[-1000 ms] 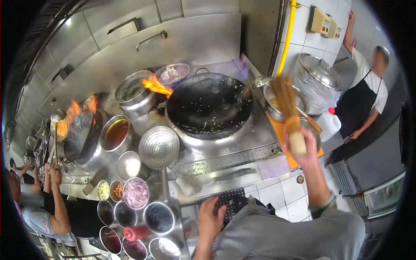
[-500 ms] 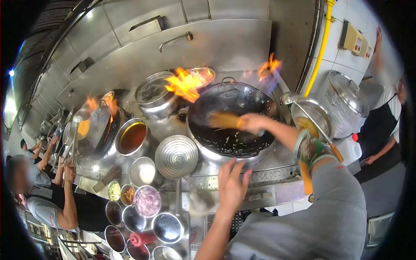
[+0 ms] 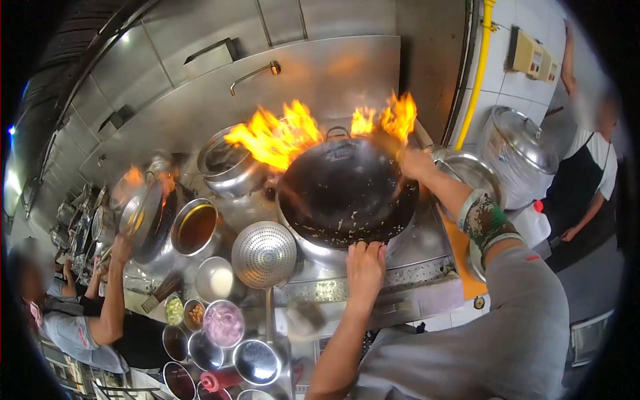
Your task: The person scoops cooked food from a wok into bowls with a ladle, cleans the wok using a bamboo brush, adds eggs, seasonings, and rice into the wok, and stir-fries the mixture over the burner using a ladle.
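Observation:
A large black wok (image 3: 347, 193) sits over the burner with small food scraps scattered across its inside. My left hand (image 3: 366, 267) is closed on the near edge of the wok, where its handle is; the fingertips curl over the rim. At the wok's far right rim, my right hand (image 3: 417, 165) grips a tan bristle brush (image 3: 387, 144), which is blurred by motion and partly lost against the flames. Tall flames (image 3: 283, 133) rise behind the wok on both sides of its far handle (image 3: 338, 133).
A perforated ladle (image 3: 264, 255) lies left of the wok, near a pot of brown liquid (image 3: 195, 228) and several ingredient bowls. A metal basin (image 3: 470, 172) and a lidded pot (image 3: 522, 140) stand right. A co-worker (image 3: 100, 327) handles another wok (image 3: 152, 217); another person (image 3: 587, 170) stands right.
My left hand has come down onto the wok's near edge and closed. My right hand has carried the brush from the middle to the far right rim. The flames have grown.

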Available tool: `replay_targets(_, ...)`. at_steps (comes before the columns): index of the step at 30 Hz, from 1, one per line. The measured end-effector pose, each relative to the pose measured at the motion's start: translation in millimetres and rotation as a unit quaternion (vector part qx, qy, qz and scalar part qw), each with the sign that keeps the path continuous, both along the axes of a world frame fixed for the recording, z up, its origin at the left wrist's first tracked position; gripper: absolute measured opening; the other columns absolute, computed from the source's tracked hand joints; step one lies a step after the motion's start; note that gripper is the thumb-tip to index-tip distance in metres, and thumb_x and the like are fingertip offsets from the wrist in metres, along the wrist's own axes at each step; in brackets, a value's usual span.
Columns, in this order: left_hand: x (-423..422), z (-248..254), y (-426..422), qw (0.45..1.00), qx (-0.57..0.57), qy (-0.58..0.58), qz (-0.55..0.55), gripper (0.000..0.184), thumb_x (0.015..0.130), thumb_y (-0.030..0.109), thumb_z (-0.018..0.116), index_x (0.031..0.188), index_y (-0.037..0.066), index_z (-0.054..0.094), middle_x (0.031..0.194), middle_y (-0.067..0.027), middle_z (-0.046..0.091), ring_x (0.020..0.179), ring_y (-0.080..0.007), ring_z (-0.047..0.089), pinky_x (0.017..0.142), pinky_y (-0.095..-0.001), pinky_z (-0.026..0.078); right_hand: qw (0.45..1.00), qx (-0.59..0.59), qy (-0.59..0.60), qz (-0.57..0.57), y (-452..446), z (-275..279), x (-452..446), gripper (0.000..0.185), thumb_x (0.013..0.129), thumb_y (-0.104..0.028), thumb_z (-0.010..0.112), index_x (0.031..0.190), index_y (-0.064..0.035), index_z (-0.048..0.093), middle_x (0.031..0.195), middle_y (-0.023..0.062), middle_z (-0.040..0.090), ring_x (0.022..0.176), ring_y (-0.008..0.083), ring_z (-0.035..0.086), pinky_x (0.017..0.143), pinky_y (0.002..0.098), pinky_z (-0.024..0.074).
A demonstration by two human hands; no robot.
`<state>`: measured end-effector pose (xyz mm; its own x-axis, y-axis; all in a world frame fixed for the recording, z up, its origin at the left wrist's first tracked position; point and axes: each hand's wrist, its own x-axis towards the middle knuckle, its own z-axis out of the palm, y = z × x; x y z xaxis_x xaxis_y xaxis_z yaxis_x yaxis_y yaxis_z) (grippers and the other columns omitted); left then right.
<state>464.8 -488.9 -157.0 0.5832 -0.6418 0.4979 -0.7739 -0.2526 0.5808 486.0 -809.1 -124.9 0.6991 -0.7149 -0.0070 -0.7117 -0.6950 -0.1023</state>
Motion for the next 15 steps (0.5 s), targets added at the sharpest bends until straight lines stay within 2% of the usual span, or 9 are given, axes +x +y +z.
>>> replay_targets(1,-1.6,-3.2,-0.3,1.000,-0.002,0.003,-0.001,0.013,0.084,0.016,0.064,0.089,0.005,0.067,0.081,-0.0139,0.057,0.082,-0.0338,0.055,0.070,-0.0445,0.045,0.993,-0.041,-0.098,-0.049,-1.6,3.4,1.1,0.056,0.084,-0.019,0.054,0.137,-0.0117,0.039,0.107,0.0235,0.065,0.095,0.0368,0.065,0.081,0.0461,0.0518)
replay_targets(3,-1.1,-5.2,-2.0,1.000,-0.002,-0.004,-0.001,0.013,0.084,0.016,0.064,0.089,0.004,0.067,0.081,-0.0141,0.058,0.081,-0.0340,0.055,0.070,-0.0444,0.045,0.983,-0.070,-0.170,-0.022,1.6,-16.6,24.6,0.022,0.082,-0.016,0.056,0.097,-0.0015,0.064,0.095,0.0221,0.067,0.088,0.0368,0.067,0.073,0.0494,0.0531)
replay_targets(4,-3.7,-7.0,-2.9,1.000,0.002,-0.006,0.000,0.014,0.083,0.016,0.065,0.089,0.004,0.068,0.081,-0.0144,0.058,0.081,-0.0341,0.055,0.069,-0.0443,0.045,0.993,0.031,-0.107,0.051,37.4,-2.0,21.2,0.022,0.081,-0.018,0.057,0.095,-0.0033,0.066,0.094,0.0218,0.067,0.086,0.0359,0.067,0.074,0.0484,0.0533)
replay_targets(6,-4.9,-8.3,-5.2,1.000,0.007,-0.006,0.005,0.014,0.083,0.016,0.065,0.089,0.004,0.068,0.082,-0.0143,0.059,0.081,-0.0340,0.055,0.070,-0.0442,0.045,0.986,0.088,-0.008,0.144,67.6,-51.9,49.3,0.029,0.082,-0.031,0.059,0.099,-0.0088,0.068,0.096,0.0190,0.068,0.084,0.0350,0.068,0.073,0.0442,0.0541)
replay_targets(9,-4.6,-6.9,-4.7,1.000,0.018,-0.004,0.012,0.014,0.083,0.017,0.065,0.090,0.005,0.068,0.083,-0.0139,0.059,0.082,-0.0335,0.055,0.070,-0.0440,0.046,0.947,0.221,0.033,0.230,108.7,-7.2,5.2,0.041,0.087,-0.038,0.049,0.112,-0.0098,0.065,0.113,0.0168,0.065,0.102,0.0320,0.063,0.088,0.0434,0.0498)
replay_targets(11,-4.1,-5.9,0.1,1.000,0.022,-0.003,0.015,0.015,0.084,0.018,0.065,0.090,0.005,0.068,0.083,-0.0137,0.060,0.082,-0.0332,0.055,0.070,-0.0439,0.046,0.935,0.069,0.163,0.306,30.2,-3.9,-11.2,0.043,0.087,-0.038,0.049,0.121,-0.0137,0.060,0.111,0.0152,0.066,0.102,0.0320,0.064,0.085,0.0428,0.0508)
replay_targets(12,-5.7,-5.2,-2.2,1.000,0.019,-0.002,0.015,0.014,0.084,0.017,0.065,0.089,0.005,0.068,0.082,-0.0137,0.059,0.081,-0.0332,0.055,0.071,-0.0433,0.045,0.973,-0.016,0.098,0.208,-48.0,-46.7,-11.8,0.043,0.087,-0.036,0.050,0.122,-0.0135,0.060,0.110,0.0146,0.067,0.100,0.0314,0.065,0.085,0.0429,0.0511)
replay_targets(14,-4.5,-3.7,-7.6,1.000,0.010,-0.005,0.013,0.014,0.084,0.017,0.065,0.087,0.004,0.068,0.080,-0.0137,0.059,0.080,-0.0333,0.054,0.072,-0.0428,0.044,0.992,-0.097,-0.081,-0.017,4.0,53.5,-28.9,0.040,0.087,-0.033,0.052,0.116,-0.0092,0.063,0.110,0.0147,0.067,0.098,0.0311,0.066,0.082,0.0434,0.0522)
replay_targets(15,-3.3,-6.2,-7.6,1.000,0.001,-0.007,0.011,0.014,0.084,0.017,0.065,0.088,0.004,0.068,0.080,-0.0137,0.059,0.080,-0.0333,0.054,0.072,-0.0426,0.044,0.991,-0.072,-0.099,-0.051,5.3,66.7,-20.0,0.037,0.084,-0.031,0.055,0.110,-0.0061,0.066,0.108,0.0164,0.067,0.098,0.0310,0.066,0.082,0.0441,0.0528)
